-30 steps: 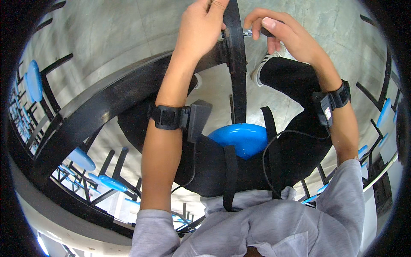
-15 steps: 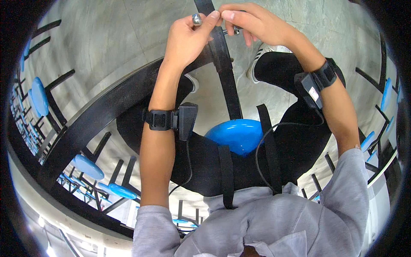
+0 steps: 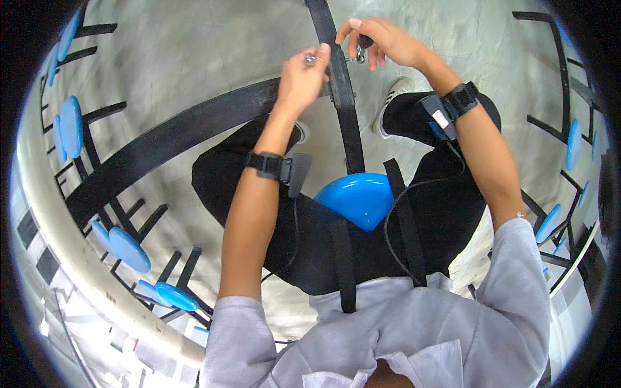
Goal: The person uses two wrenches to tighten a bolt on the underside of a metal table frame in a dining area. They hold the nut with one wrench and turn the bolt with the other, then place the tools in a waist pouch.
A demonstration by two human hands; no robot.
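The black-handled, silver metal ratchet-like tool (image 3: 361,57) is at the upper middle of the view, just right of a straight black metal bar (image 3: 347,129); its short bright shank points leftward, crosswise to the bar's length, and seems to meet its side. The dark handle tilts up beneath the palm of the right hand (image 3: 391,46), the nearer of the two. That hand's fingers curve loosely about the handle, though they hide too much of it to tell whether they truly clasp it. The bar stands between this tool and the left hand (image 3: 303,81), which is closed around a small silver metal piece with a round end (image 3: 310,59) (only that end pokes out of the fist). The thumb is against or just beside the bar's left edge. The two metal parts thus lie on opposite sides of the bar, roughly level with each other. A broad black metal beam (image 3: 174,139), bowed by the lens, comes in from the left to the bar, passing under the left hand. Toward the body, the bar runs to a glossy blue rounded seat (image 3: 361,197) between the person's black-trousered thighs. A white shoe with black stripes (image 3: 393,97) rests on the grey floor (image 3: 226,39) below the right hand.
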